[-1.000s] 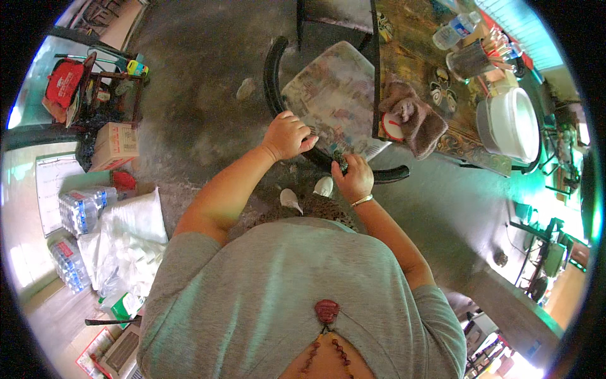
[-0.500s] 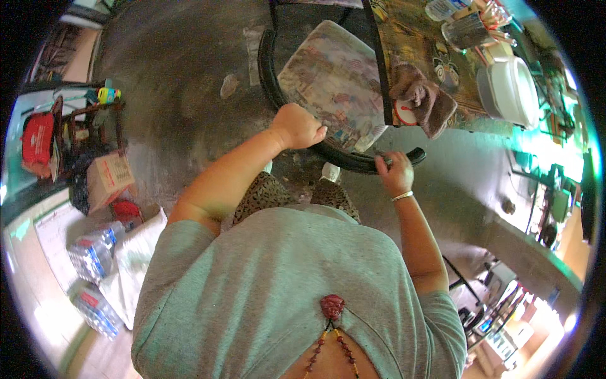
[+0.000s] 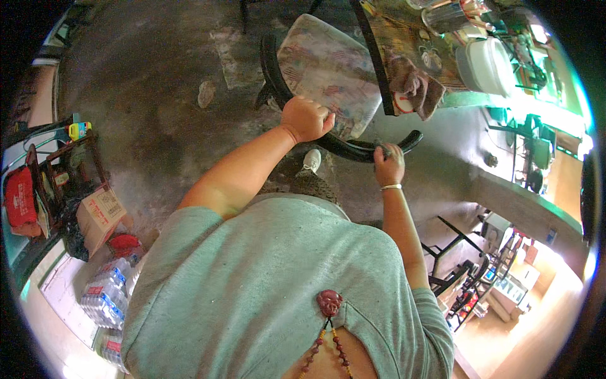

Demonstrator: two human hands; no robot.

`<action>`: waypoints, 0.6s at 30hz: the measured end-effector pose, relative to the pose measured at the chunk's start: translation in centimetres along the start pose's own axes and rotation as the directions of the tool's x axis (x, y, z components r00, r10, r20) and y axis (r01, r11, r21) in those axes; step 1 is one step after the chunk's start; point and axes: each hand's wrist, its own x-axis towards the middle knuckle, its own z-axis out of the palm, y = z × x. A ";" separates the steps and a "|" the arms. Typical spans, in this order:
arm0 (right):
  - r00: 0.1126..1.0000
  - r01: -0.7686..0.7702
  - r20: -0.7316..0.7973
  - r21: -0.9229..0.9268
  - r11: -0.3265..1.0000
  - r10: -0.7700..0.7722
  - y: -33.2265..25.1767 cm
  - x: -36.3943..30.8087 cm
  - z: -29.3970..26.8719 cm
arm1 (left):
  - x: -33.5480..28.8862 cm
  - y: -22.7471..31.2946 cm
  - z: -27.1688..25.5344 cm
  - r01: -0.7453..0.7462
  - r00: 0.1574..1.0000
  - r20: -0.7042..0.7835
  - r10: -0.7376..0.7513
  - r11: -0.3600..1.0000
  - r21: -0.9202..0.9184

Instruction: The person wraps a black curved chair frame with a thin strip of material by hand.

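Note:
A chair with a curved black rail (image 3: 346, 149) and a pale, patterned seat (image 3: 328, 72) stands in front of me. My left hand (image 3: 307, 119) is closed in a fist around the left part of the rail. Near the rail's right end, my right hand (image 3: 389, 165) has its fingers wrapped over it, and a bracelet circles that wrist. Part of the rail is hidden behind my left hand. One white shoe (image 3: 311, 161) shows on the floor just below the rail.
A patterned table (image 3: 410, 44) stands right of the seat, bearing a brown cloth (image 3: 413, 87) and white containers (image 3: 489, 66). At left are a cardboard box (image 3: 101, 215), a red bag (image 3: 20, 202) and wrapped bottles (image 3: 106, 294). A black metal frame (image 3: 457, 243) stands at right.
My view has shifted, and the room's things sit differently in it. Two shoes showed before; now one does. Both hands keep their hold on the chair rail.

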 end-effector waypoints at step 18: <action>1.000 0.009 0.019 -0.116 0.993 -0.007 2.2 0.1 -2.1 | -0.2 -0.5 0.5 -0.102 0.993 -0.055 0.102 0.995 -0.001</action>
